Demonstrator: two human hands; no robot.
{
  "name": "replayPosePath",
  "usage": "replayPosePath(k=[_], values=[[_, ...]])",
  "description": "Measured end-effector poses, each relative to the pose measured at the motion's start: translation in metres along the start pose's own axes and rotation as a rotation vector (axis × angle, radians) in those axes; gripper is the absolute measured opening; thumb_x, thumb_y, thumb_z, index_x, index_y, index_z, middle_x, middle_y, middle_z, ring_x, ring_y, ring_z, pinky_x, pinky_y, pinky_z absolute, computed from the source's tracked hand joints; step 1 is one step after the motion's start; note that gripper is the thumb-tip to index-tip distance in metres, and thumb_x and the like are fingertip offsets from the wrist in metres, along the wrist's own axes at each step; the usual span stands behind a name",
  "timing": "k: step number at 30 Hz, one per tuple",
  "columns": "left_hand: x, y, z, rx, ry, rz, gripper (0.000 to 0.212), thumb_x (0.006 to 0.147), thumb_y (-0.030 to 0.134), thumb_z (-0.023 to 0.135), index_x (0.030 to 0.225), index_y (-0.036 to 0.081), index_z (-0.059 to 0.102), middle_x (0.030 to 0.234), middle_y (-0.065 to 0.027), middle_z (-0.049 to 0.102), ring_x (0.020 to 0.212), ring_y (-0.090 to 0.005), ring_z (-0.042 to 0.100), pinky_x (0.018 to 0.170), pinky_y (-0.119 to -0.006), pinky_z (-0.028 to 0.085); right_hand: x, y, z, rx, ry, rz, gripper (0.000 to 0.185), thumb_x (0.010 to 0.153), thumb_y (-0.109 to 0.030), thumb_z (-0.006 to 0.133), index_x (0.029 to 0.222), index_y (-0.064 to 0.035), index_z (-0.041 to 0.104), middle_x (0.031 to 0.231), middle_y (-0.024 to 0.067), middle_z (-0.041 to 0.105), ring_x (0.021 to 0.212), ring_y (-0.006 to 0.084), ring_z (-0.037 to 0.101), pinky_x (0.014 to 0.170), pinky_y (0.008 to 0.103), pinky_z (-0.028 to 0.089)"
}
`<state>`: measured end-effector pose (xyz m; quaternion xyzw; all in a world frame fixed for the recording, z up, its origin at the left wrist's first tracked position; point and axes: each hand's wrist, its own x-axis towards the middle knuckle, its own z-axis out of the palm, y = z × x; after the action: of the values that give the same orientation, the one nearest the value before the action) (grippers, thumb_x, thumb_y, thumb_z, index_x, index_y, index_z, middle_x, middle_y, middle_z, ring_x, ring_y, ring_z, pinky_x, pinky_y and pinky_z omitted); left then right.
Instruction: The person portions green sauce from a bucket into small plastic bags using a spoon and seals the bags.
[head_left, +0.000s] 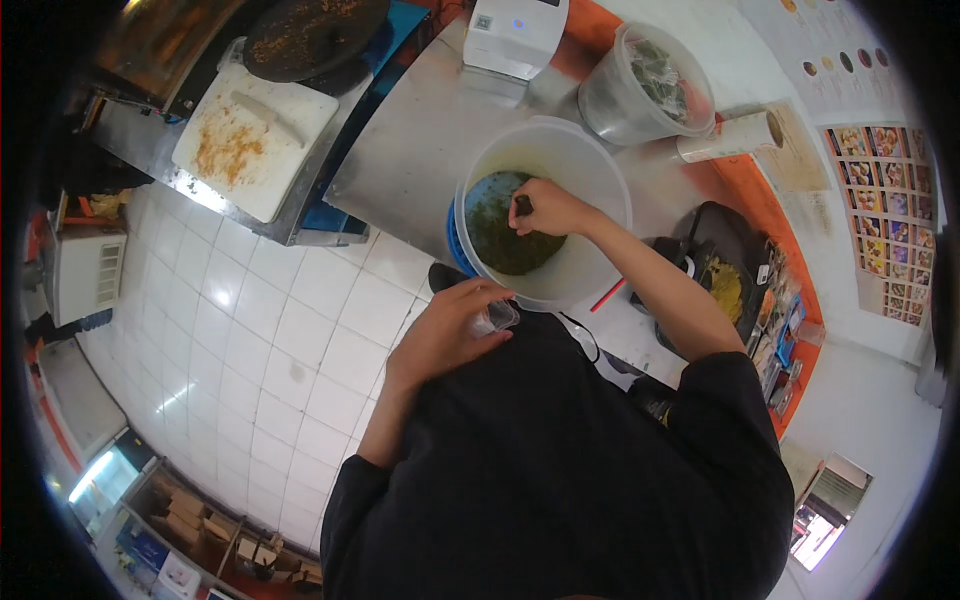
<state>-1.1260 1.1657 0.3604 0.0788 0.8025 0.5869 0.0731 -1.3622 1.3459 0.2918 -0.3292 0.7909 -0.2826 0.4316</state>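
A large translucent plastic bucket (592, 176) stands on the metal counter, with chopped green herbs or leaves (510, 240) at its bottom. Inside the bucket, my right hand (544, 208) pinches a small dark green clump (523, 205) above the rest. My left hand (450, 322) is outside the near rim, close to my body, with its fingers around a small clear plastic cup or bag (496, 318). Part of something blue (459, 240) shows beside the bucket's left wall.
A second clear bucket (604, 97) holding wrapped green packets stands behind, near a white printer (514, 37) and a roll (720, 142). A knife (266, 118) lies on a stained cutting board (304, 112) at left. A black container (724, 217) with yellow food is at right.
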Motion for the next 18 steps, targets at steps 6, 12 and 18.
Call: replayPosePath(k=[6, 12, 18], values=[[0.001, 0.002, 0.000, 0.005, 0.011, 0.010, 0.055, 0.078, 0.013, 0.087, 0.129, 0.011, 0.067, 0.119, -0.0109, 0.069, 0.100, -0.0266, 0.069, 0.088, -0.039, 0.058, 0.005, 0.003, 0.011, 0.200, 0.152, 0.041, 0.011, 0.086, -0.006, 0.072, 0.081, 0.0037, 0.068, 0.080, 0.0159, 0.073, 0.074, 0.0230, 0.077, 0.071, 0.0327, 0.058], [0.001, 0.001, -0.002, -0.033, 0.010, 0.005, 0.051, 0.079, 0.015, 0.085, 0.127, 0.008, 0.067, 0.118, -0.0128, 0.068, 0.101, -0.0329, 0.068, 0.090, -0.039, 0.055, -0.018, -0.008, 0.008, 0.594, 0.242, 0.103, 0.006, 0.089, 0.004, 0.069, 0.087, 0.0069, 0.063, 0.090, 0.0125, 0.070, 0.084, 0.0242, 0.076, 0.073, 0.0325, 0.063], [0.002, 0.005, -0.001, 0.013, -0.004, -0.061, 0.056, 0.076, 0.013, 0.088, 0.127, 0.011, 0.068, 0.118, -0.0123, 0.070, 0.109, -0.0278, 0.069, 0.094, -0.038, 0.056, -0.043, 0.003, 0.002, 0.545, 0.284, 0.060, 0.010, 0.092, 0.000, 0.069, 0.094, 0.0083, 0.064, 0.094, 0.0159, 0.071, 0.086, 0.0240, 0.076, 0.077, 0.0310, 0.064]])
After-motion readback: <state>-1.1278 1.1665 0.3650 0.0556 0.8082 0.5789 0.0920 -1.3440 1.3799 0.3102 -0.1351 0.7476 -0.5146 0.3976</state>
